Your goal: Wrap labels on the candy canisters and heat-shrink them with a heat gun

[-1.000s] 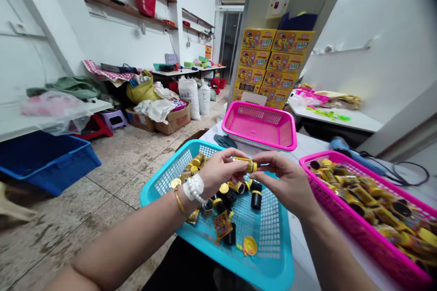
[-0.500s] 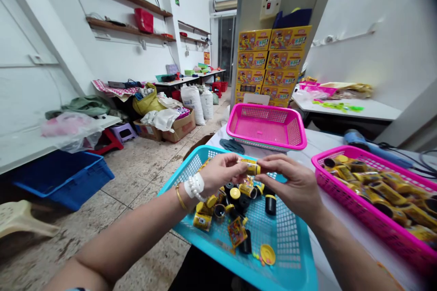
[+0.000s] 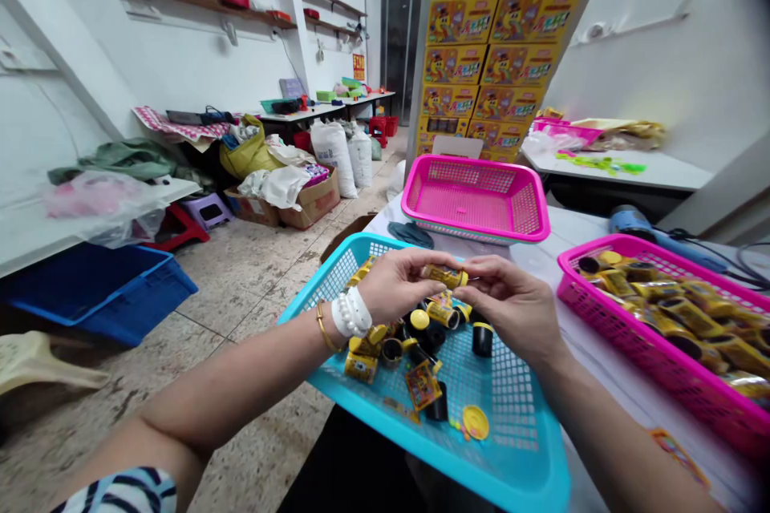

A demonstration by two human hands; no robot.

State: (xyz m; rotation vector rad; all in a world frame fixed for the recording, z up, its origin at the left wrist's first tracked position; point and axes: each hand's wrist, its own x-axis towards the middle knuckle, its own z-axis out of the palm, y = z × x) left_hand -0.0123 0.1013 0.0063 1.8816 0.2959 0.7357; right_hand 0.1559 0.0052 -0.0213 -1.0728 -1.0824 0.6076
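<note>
Both hands meet over the near teal basket (image 3: pixel 529 461). Between them is a small yellow printed canister (image 3: pixel 446 276), lying sideways. My left hand (image 3: pixel 397 284) is closed around its left part, a bracelet on the wrist. At the canister's right end, the fingers of my right hand (image 3: pixel 511 304) are pinched together; their tips are partly hidden. Below lie several black cups (image 3: pixel 482 341) with yellow rims, yellow labelled canisters (image 3: pixel 361 367) and a printed packet (image 3: pixel 423 385). A loose yellow lid (image 3: pixel 476 422) rests beside tiny coloured beads (image 3: pixel 460 428) in the basket.
To the right stands a pink basket (image 3: pixel 626 349) piled with yellow canisters. Another pink basket (image 3: pixel 475 228) sits behind, near a dark cloth (image 3: pixel 410 235). Stacked yellow boxes (image 3: pixel 511 64) rise at the back. A blue tool (image 3: pixel 631 220) lies beyond the right basket.
The view has tipped downward and a little closer. My hands have drawn nearer each other; the canister now tilts down to the right, my right fingers gathered at its end.
</note>
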